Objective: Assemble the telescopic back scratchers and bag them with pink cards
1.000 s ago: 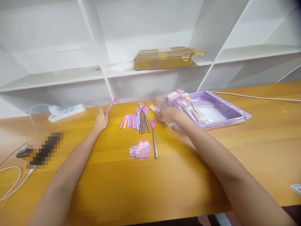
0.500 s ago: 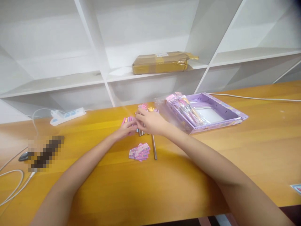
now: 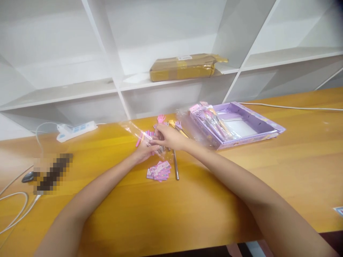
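Observation:
A clear plastic bag [image 3: 132, 128] stretches up and left from between my hands. My left hand [image 3: 144, 151] is closed on its lower end. Close beside it, my right hand [image 3: 169, 137] has its fingers bent in a pinch at the bag's edge; the fingertips are partly hidden. Behind and under the hands lie several hand-shaped back scratchers, with a pink head [image 3: 161, 118], a yellow head [image 3: 172, 123] and a purple head [image 3: 178, 124]. Their coloured handles [image 3: 139, 139] show on the left. A metal rod [image 3: 175, 166] points toward me, beside a fanned stack of pink cards [image 3: 159, 171].
On the right stands a purple box [image 3: 252, 137] with packaged back scratchers [image 3: 214, 123] in it. A power strip [image 3: 77, 130], a mouse [image 3: 28, 177] and cables are on the left. A taped cardboard box [image 3: 183, 69] rests on the white shelf behind the table.
The plastic bag now shows spread out to the upper left of my hands. My left hand has turned and lowered slightly, uncovering more handles. The purple and yellow heads show more.

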{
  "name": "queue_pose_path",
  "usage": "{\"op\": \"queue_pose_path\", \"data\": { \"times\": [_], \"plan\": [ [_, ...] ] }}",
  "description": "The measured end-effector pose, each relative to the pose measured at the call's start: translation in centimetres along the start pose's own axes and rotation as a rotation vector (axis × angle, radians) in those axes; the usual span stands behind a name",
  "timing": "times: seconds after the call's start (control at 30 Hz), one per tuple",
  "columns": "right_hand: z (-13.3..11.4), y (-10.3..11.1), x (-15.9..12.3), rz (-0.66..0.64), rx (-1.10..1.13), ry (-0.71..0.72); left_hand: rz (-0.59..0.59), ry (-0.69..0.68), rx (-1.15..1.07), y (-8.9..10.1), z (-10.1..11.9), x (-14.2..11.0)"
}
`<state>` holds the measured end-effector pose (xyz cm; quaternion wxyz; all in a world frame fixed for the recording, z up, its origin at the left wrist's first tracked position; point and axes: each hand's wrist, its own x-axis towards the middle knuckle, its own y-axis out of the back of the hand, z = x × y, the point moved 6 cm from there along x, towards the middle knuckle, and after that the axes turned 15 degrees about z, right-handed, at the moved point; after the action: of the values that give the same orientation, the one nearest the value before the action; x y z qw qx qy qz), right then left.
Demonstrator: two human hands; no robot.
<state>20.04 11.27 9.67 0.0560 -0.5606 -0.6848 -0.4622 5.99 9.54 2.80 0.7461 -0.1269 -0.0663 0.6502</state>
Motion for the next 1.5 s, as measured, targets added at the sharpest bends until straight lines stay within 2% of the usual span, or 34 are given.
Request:
{"op": "queue_pose_path", "data": {
  "times": [0.13,0.23,0.33,0.47,0.57,0.67,0.73,0.83,0.9,0.97,1.07,1.17,1.3,1.5],
  "plan": [
    [1.8,0.3,0.0,0.119,-0.072,-0.293,0.010,0.001,-0.126,-0.2,1.3,0.1],
    [3.1,-0.9,-0.3,0.028,0.096,-0.470,0.004,-0.022,-0.139,-0.2,2.0,0.2],
    [3.1,-2.6,-0.5,-0.069,0.434,-0.500,-0.029,-0.041,-0.060,-0.4,1.8,0.0],
    [3.4,-2.7,-0.1,-0.003,0.526,-0.471,-0.085,-0.063,0.044,-0.8,1.7,-0.5],
    [4.0,-0.8,0.6,0.136,0.554,-0.476,-0.041,-0.098,0.024,-0.2,2.6,-0.1],
    [4.5,2.9,1.4,0.341,0.603,-0.497,0.059,-0.141,-0.055,1.1,4.0,0.8],
    [4.3,5.5,1.7,0.420,0.604,-0.499,0.132,-0.190,-0.094,2.1,5.0,1.4],
    [2.6,9.2,1.9,0.365,0.477,-0.417,0.226,-0.268,-0.123,3.3,6.3,1.8],
    [0.9,10.9,1.8,0.244,0.278,-0.323,0.282,-0.298,-0.121,3.9,6.8,1.8],
    [-0.8,11.7,1.5,0.092,0.090,-0.212,0.365,-0.312,-0.112,4.6,7.1,1.8],
    [-2.8,11.6,0.9,-0.064,-0.047,-0.100,0.452,-0.333,-0.103,5.3,7.7,1.7],
    [-3.5,10.9,0.6,-0.130,-0.149,-0.062,0.455,-0.370,-0.115,5.5,8.6,1.4],
    [-3.2,10.2,0.6,-0.144,-0.264,-0.025,0.445,-0.420,-0.141,5.5,10.2,0.9],
    [-3.0,10.1,0.8,-0.109,-0.228,-0.017,0.355,-0.462,-0.135,4.6,11.8,0.0]
  ]
}}
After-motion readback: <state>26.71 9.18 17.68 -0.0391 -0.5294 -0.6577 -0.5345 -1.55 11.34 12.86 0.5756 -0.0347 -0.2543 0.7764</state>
